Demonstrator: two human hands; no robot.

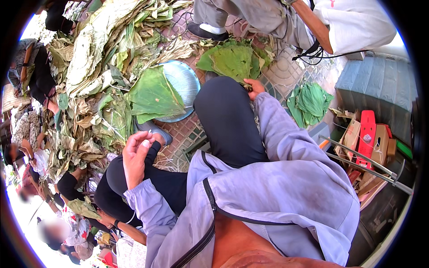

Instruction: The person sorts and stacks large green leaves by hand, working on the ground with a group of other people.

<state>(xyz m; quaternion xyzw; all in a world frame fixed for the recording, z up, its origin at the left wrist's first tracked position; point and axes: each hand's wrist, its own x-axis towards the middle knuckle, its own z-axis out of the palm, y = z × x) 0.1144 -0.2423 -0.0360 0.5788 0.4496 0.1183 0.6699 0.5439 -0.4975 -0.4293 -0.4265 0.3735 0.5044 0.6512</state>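
Observation:
Beyond my right knee, my right hand [256, 88] grips the near end of a stack of large green leaves [231, 60], whose blades fan out over the paving. My left hand [135, 155] is raised above my left knee, its fingers curled towards the thumb. A tiny pale bit shows at its fingertips, too small to make out. Past that hand, a folded green leaf [156, 95] lies across the rim of a light blue plastic basin [183, 87]. A bundle of leaves tied with white string [114, 125] lies left of the basin.
A big heap of drying leaves [97, 50] spreads over the left. Several people sit along it at far left; another person in grey trousers [254, 15] is ahead. Crumpled green leaves [310, 102], a metal rail [365, 164] and cardboard pieces [378, 140] are at right.

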